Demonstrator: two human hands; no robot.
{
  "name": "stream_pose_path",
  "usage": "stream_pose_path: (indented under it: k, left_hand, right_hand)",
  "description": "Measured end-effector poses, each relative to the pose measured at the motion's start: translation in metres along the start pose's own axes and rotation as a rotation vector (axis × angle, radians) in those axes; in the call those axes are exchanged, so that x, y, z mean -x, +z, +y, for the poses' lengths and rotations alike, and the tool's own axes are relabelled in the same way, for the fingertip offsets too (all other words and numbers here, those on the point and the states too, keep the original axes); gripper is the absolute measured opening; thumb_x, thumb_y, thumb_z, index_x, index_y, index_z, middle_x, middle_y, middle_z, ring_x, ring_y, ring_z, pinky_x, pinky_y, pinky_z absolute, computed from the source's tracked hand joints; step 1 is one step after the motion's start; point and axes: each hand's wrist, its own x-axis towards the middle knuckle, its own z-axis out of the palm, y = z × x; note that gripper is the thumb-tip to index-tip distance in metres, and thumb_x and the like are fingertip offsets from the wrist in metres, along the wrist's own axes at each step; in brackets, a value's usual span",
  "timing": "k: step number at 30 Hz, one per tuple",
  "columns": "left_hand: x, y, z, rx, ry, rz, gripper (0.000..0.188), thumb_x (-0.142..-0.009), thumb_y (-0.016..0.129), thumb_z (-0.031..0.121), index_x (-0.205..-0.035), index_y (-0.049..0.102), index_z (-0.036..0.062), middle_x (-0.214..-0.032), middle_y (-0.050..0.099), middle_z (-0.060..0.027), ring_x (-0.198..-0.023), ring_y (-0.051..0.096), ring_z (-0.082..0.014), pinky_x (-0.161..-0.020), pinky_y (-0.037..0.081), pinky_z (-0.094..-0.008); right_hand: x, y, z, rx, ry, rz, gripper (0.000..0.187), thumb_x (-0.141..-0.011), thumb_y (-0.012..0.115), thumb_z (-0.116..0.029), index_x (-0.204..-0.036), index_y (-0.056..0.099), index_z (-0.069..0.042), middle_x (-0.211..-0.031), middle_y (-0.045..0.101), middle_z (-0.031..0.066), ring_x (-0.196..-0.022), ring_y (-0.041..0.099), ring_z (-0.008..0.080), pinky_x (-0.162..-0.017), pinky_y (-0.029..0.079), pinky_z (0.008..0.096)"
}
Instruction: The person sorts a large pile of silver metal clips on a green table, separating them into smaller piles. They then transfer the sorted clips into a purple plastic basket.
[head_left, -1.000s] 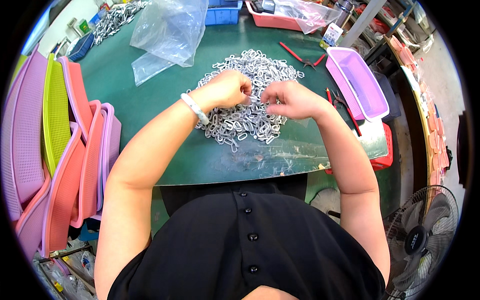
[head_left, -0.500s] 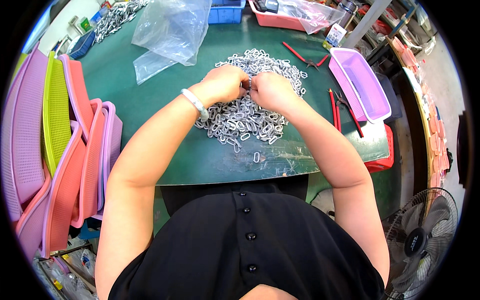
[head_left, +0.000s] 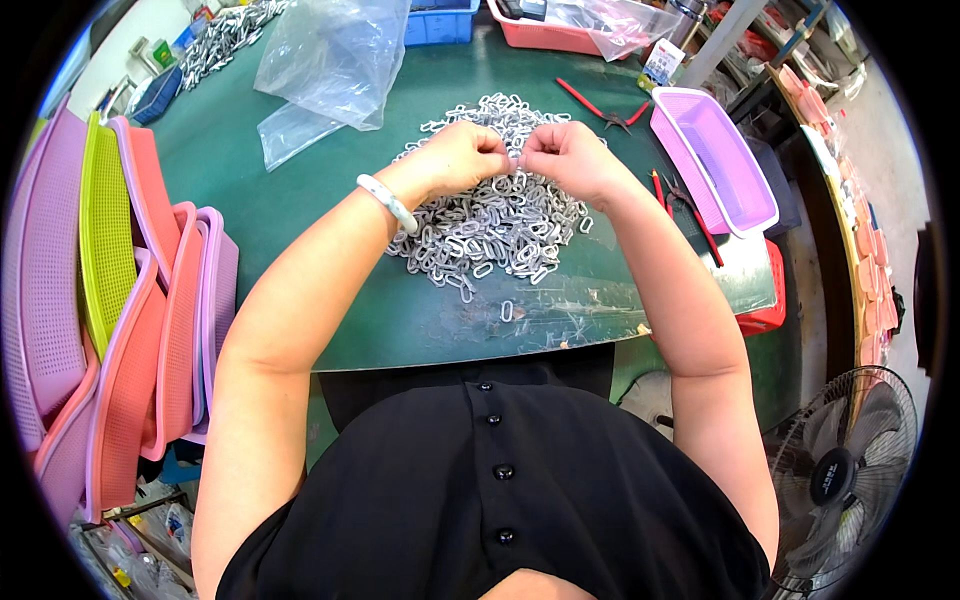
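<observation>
A heap of small silver oval metal links (head_left: 490,235) lies on the green tabletop (head_left: 380,320). Both hands meet above its far part, fingertips nearly touching. My left hand (head_left: 462,160), with a pale bangle (head_left: 387,202) on its wrist, is closed in a pinch. Facing it, my right hand (head_left: 572,162) pinches with thumb and forefinger. A bit of silver metal, apparently a link, shows between the fingertips; most of it is covered. One loose link (head_left: 507,311) lies apart from the heap, nearer to me.
Red-handled pliers (head_left: 612,118) and more red-handled tools (head_left: 690,212) lie right of the heap, beside a purple basket (head_left: 668,135). Clear plastic bags (head_left: 330,65) spread at the far left. Stacked colourful baskets (head_left: 110,300) flank my left arm; a fan (head_left: 840,480) stands at lower right.
My hands have drawn slightly apart, the right one shifting rightward. Their fingers now meet tip to tip instead of being bunched together. The whole view has shifted a little.
</observation>
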Motion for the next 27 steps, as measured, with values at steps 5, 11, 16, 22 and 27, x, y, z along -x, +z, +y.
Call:
stream_pose_path:
  k: [5, 11, 16, 22, 27]
  left_hand:
    - [0.003, 0.002, 0.007, 0.535, -0.151, 0.053, 0.010, -0.084, 0.056, 0.017, -0.082, 0.058, 0.0073, -0.070, 0.054, 0.0009, -0.056, 0.045, -0.0040, -0.047, 0.035, -0.0170]
    - [0.004, 0.006, 0.011, 1.222, -0.214, -0.046, 0.046, -0.089, 0.044, 0.043, -0.091, 0.051, -0.0024, -0.086, 0.054, -0.0118, -0.080, 0.056, -0.0262, -0.070, 0.051, -0.0356]
    - [0.003, 0.001, -0.007, 1.133, -0.208, 0.015, 0.034, -0.087, 0.051, 0.034, -0.091, 0.056, 0.0008, -0.079, 0.057, -0.0078, -0.073, 0.057, -0.0187, -0.059, 0.049, -0.0265]
    - [-0.004, 0.009, 0.000, -0.009, -0.218, 0.151, 0.019, -0.076, 0.066, 0.022, -0.074, 0.061, 0.0033, -0.065, 0.058, -0.0026, -0.061, 0.053, -0.0102, -0.052, 0.044, -0.0247]
    - [-0.003, 0.022, 0.012, -0.685, -0.136, 0.189, 0.024, -0.064, 0.072, 0.027, -0.068, 0.063, 0.0041, -0.072, 0.062, -0.0152, -0.069, 0.060, -0.0291, -0.065, 0.047, -0.0372]
  right_hand:
    - [0.000, -0.007, -0.018, -0.051, -0.026, 0.030, 0.010, -0.079, 0.059, -0.011, -0.076, 0.057, -0.002, -0.066, 0.052, -0.0041, -0.060, 0.042, 0.0031, -0.053, 0.034, 0.0200]
    - [-0.006, -0.001, -0.034, -0.089, -0.128, -0.085, 0.010, -0.080, 0.054, -0.006, -0.085, 0.055, 0.002, -0.077, 0.058, 0.0023, -0.071, 0.054, 0.0072, -0.063, 0.043, 0.0221]
    - [0.003, -0.008, -0.034, 0.128, -0.237, -0.031, 0.010, -0.077, 0.055, -0.006, -0.084, 0.057, 0.001, -0.078, 0.060, 0.0065, -0.068, 0.056, 0.0129, -0.064, 0.044, 0.0254]
    - [0.024, -0.025, 0.020, 0.600, -0.372, -0.117, 0.013, -0.068, 0.060, -0.004, -0.081, 0.061, -0.005, -0.076, 0.056, 0.0095, -0.072, 0.056, 0.0244, -0.066, 0.045, 0.0331]
    - [0.036, -0.013, 0.019, 0.797, -0.345, -0.015, 0.025, -0.065, 0.063, -0.003, -0.089, 0.058, -0.009, -0.086, 0.049, 0.0084, -0.083, 0.053, 0.0272, -0.071, 0.045, 0.0373]
